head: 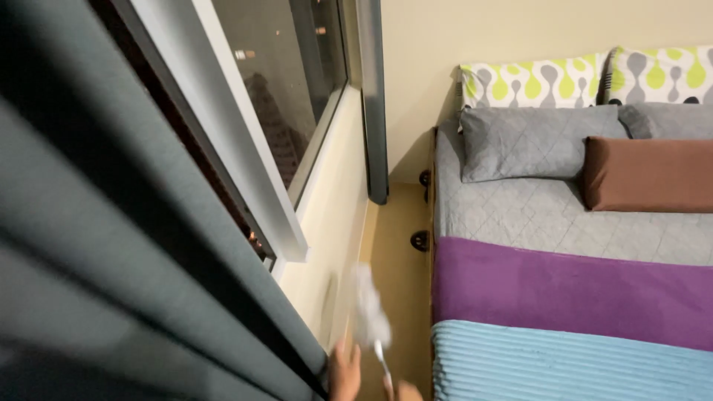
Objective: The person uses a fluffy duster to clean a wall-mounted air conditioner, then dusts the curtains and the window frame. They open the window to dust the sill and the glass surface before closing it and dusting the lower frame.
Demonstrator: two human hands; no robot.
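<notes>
A white fluffy duster [368,308] points up along the cream wall [330,215] below the window, blurred by motion. Its thin handle runs down to my right hand [406,390], which shows only partly at the bottom edge and grips the handle. My left hand [344,371] is just left of the handle, against the edge of the dark teal curtain [111,245]. Only its upper part shows, so I cannot tell whether it holds the curtain.
A dark window [286,74] with a pale frame is on the left. A bed [520,215] on the right carries grey, brown and patterned pillows, a purple blanket [564,289] and a light blue blanket [564,364]. A narrow strip of yellowish floor [401,252] runs between wall and bed.
</notes>
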